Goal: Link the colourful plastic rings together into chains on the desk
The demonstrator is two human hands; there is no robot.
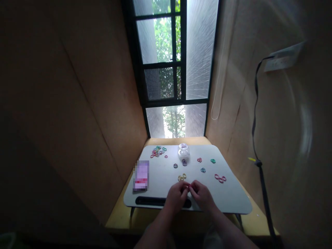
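My left hand (177, 195) and my right hand (201, 194) meet over the front of a white lap table (223, 199). Fingertips of both are pinched around a small red ring (190, 186), mostly covered by the fingers. Just beyond them lie yellow rings (181, 178). Farther off sit a dark ring cluster (175, 166), a purple cluster (184, 162) and a blue-grey cluster (203, 170). To the right are pinkish-red rings (220, 179), a smaller red cluster (199, 160) and a green cluster (213, 161). The rings' exact material is too small to tell.
A clear round jar (183, 152) stands at the back. At the back left is a mixed pile of coloured rings (157, 151). A blurred purple item (141, 175) lies at left, near a black slot (150, 201). A dark cord (263, 186) hangs at right; walls flank both sides.
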